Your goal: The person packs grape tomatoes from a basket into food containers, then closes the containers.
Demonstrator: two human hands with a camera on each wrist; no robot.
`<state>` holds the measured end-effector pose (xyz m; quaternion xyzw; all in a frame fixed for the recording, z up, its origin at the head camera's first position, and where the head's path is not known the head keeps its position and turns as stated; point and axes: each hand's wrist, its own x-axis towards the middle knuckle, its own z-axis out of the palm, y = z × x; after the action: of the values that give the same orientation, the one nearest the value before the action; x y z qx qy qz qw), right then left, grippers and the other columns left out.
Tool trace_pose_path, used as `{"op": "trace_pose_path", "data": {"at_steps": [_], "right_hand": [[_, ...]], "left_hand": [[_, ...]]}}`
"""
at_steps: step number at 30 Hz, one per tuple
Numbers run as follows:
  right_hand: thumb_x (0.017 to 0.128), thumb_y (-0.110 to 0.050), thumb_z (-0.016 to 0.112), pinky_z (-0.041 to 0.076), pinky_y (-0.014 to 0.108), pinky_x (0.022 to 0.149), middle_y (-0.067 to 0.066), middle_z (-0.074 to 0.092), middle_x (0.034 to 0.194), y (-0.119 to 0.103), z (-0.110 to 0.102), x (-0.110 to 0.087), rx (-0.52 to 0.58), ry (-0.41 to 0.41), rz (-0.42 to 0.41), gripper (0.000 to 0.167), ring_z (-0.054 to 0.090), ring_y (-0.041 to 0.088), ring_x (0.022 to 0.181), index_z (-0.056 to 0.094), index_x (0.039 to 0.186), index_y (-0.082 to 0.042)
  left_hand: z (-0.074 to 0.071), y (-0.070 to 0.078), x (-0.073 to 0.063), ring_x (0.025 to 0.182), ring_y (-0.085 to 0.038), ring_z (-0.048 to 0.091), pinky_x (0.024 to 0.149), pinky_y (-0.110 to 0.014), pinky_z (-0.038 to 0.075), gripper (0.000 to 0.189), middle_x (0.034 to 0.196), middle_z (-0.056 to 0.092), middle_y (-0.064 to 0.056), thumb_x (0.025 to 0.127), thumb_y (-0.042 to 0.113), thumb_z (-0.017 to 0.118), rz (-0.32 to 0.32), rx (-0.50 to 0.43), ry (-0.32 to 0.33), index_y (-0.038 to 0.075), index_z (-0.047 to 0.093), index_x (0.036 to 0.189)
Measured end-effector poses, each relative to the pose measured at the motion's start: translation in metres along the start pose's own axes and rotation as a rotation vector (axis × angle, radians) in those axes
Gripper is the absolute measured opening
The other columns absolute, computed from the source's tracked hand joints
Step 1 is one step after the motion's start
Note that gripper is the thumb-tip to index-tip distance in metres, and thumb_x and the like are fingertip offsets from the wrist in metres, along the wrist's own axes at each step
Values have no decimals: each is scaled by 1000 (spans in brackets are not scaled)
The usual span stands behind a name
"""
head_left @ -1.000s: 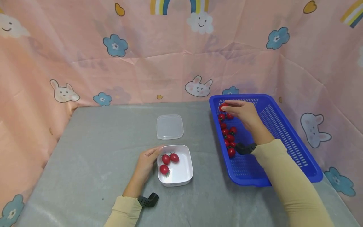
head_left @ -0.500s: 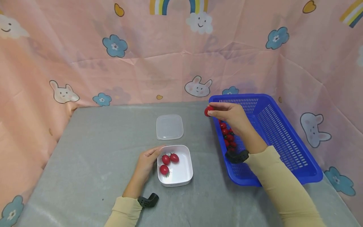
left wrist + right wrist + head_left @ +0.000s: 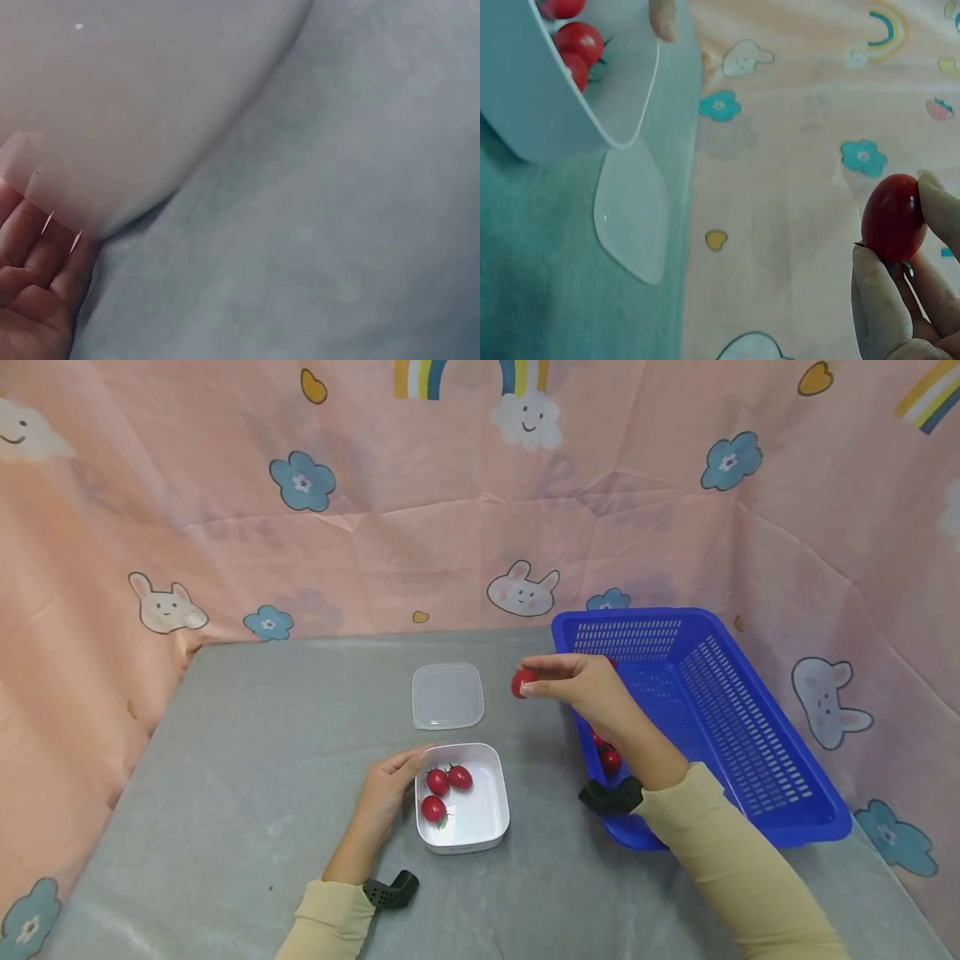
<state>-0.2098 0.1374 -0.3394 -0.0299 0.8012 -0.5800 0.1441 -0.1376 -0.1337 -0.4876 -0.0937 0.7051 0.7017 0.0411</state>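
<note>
Right hand (image 3: 588,687) pinches tomato (image 3: 522,682); left hand (image 3: 384,789) grips box (image 3: 486,810) at ten o'clock, six-o'clock mark (image 3: 463,847) illegible; arm (image 3: 735,868) half-hides basket (image 3: 750,739).

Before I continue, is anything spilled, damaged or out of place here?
Nothing looks spilled or damaged: three tomatoes lie in the box, the right hand holds another tomato, and the lid lies flat on the table. The only oddity is a dark speck left of the left sleeve in the head view, too small to identify.
</note>
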Motion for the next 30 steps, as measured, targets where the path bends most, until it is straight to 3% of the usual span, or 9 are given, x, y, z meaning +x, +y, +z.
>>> {"op": "trace_pose_path", "data": {"at_steps": [16, 26, 30], "right_hand": [[84, -18, 79, 42, 52, 111, 10, 69, 129, -6, 31, -19, 11, -87, -22, 44, 62, 25, 122, 69, 126, -8], [83, -16, 80, 44, 54, 108, 9, 69, 130, -10, 50, -31, 10, -180, -19, 44, 54, 27, 132, 69, 126, -10], [83, -13, 79, 44, 53, 108, 9, 70, 128, -11, 57, -34, 36, -182, -33, 44, 56, 27, 131, 70, 125, -8]], "left_hand": [[-1, -2, 1, 125, -24, 61, 111, -46, 44, 31, 124, 70, -14, 97, 19, 63, -1, -11, 1, -1, 70, 120], [0, -3, 2, 124, -22, 61, 111, -45, 44, 35, 124, 70, -13, 96, 24, 65, -8, -14, -5, 0, 70, 121], [-1, -3, 2, 125, -24, 60, 111, -45, 44, 35, 125, 70, -13, 96, 24, 65, -12, -16, -2, 0, 70, 120]]}}
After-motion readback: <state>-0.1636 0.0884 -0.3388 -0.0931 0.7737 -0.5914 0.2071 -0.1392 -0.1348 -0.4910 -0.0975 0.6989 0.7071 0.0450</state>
